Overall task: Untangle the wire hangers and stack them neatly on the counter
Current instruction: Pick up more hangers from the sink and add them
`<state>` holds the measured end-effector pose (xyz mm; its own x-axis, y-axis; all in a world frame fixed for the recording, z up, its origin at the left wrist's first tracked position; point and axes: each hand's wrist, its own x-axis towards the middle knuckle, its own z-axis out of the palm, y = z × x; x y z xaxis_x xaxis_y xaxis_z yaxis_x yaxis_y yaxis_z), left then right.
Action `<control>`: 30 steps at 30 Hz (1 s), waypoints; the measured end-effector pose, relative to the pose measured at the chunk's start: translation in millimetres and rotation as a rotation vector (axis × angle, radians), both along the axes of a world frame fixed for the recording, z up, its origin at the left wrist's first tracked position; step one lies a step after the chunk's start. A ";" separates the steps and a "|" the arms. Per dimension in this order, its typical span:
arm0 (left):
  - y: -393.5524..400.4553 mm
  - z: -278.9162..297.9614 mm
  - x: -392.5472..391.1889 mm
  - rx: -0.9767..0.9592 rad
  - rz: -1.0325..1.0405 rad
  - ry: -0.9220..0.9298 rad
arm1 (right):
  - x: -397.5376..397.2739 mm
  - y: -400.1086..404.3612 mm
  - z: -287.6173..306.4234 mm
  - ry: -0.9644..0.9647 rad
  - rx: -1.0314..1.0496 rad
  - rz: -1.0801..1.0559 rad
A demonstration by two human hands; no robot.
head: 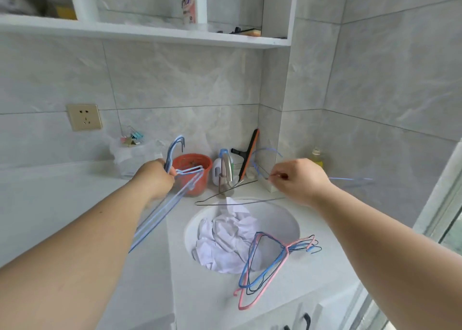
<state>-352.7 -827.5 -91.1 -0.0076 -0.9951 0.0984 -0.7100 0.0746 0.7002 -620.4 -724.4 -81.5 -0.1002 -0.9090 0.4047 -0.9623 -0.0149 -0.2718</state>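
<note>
My left hand grips a bunch of light blue and white wire hangers by their necks, hooks up, the bodies slanting down to the left over the counter. My right hand pinches a thin blue wire hanger near the back corner; its wire also sticks out to the right of the hand. A dark wire hanger lies flat behind the sink. A stack of pink, blue and dark hangers rests on the counter at the sink's front right rim.
White crumpled cloth fills the sink. Behind it stand a tap, an orange basket, a white bottle, a squeegee and a yellow bottle. A wall socket and shelf are above.
</note>
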 end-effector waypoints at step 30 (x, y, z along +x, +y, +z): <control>37.7 -3.6 -60.4 0.486 -0.524 0.590 | 41.2 -32.4 -34.7 -0.329 -0.277 0.365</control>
